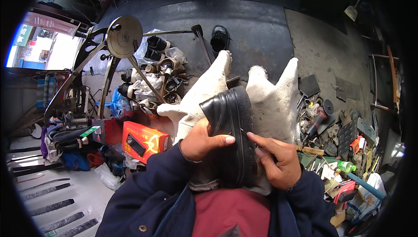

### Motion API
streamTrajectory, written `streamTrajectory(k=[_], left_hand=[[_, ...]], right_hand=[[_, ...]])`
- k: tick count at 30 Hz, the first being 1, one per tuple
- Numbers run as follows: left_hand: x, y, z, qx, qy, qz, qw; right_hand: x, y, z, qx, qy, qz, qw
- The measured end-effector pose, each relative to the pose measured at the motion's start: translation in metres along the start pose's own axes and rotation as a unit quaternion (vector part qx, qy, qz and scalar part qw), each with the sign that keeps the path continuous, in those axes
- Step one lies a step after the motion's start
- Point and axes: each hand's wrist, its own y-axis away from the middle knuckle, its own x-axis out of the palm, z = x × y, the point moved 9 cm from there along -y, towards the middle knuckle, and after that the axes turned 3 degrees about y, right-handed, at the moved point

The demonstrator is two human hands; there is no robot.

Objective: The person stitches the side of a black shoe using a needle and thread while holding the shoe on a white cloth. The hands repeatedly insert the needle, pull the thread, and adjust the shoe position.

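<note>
My view drops straight onto a black shoe (233, 123), held on its side over a pale cloth (272, 106) across the lap; the shoe's far end sits by the gap in the cloth's far edge, and the sole (247, 119) faces right. I have the left hand (202, 142) clasping the shoe from the left, thumb flat on the upper, the other fingers mostly hidden behind it. The right hand (278, 160) pinches a thin tool (244, 130) between thumb and forefinger, close against the seam above the sole; I cannot make out much of it, since the fingers cover most.

Left of the lap I see a red box (152, 140), a dark slab (136, 144) lying along its left edge. Beyond stands a machine (124, 36) with a big wheel, next to a heap of shoes (165, 69). A lone dark shoe (220, 40) rests on the floor mat (257, 23), off the cloth's far edge. Dark strips (52, 207) lie near the left edge of a pale surface (93, 191); a green bottle (346, 166) is among the clutter at right.
</note>
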Motion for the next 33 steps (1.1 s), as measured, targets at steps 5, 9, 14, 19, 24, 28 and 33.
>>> streamTrajectory(k=[5,9,14,19,24,28,33], left_hand=[[-0.003,-0.005,0.002,-0.028,0.025,0.033,0.999],[-0.002,-0.006,0.004,-0.021,0.008,0.038,0.999],[-0.001,-0.007,0.004,-0.007,0.001,0.05,0.999],[-0.002,-0.008,0.003,0.005,-0.013,0.075,0.997],[-0.006,-0.009,0.005,0.001,-0.023,0.088,0.996],[-0.004,-0.009,0.004,0.008,0.001,0.085,0.996],[-0.002,-0.007,0.003,-0.004,0.001,0.078,0.997]], right_hand=[[0.005,-0.003,0.005,-0.002,0.054,0.001,0.999],[0.006,-0.007,0.012,-0.002,0.088,0.02,0.996],[0.008,-0.009,0.012,0.048,0.098,0.054,0.993],[0.003,-0.023,-0.001,0.112,-0.007,0.092,0.989],[0.008,-0.02,-0.02,0.178,-0.083,0.07,0.978],[0.012,-0.017,0.011,-0.066,0.154,-0.017,0.986],[0.014,-0.011,0.004,-0.052,0.184,-0.016,0.981]])
